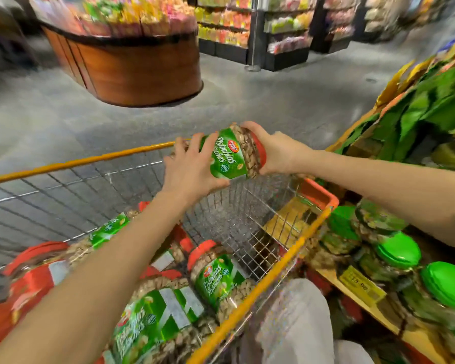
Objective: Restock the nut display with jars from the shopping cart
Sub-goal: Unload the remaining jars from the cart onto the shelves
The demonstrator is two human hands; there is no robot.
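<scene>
A clear pistachio jar [231, 153] with a green label and red lid lies on its side in the air above the shopping cart [294, 248]. My left hand [189, 166] grips its bottom end and my right hand [271, 151] grips the red lid end. Several more red-lidded pistachio jars [216, 274] lie in the cart below my arms. The nut display [363, 287] with green-lidded jars [397, 250] stands to the right of the cart.
A round wooden display stand [134, 67] full of packets stands on the grey floor ahead. Dark shelving [281, 35] with snacks lines the back. Green cartons [431, 106] are stacked at the upper right. A yellow price tag [360, 282] hangs on the display edge.
</scene>
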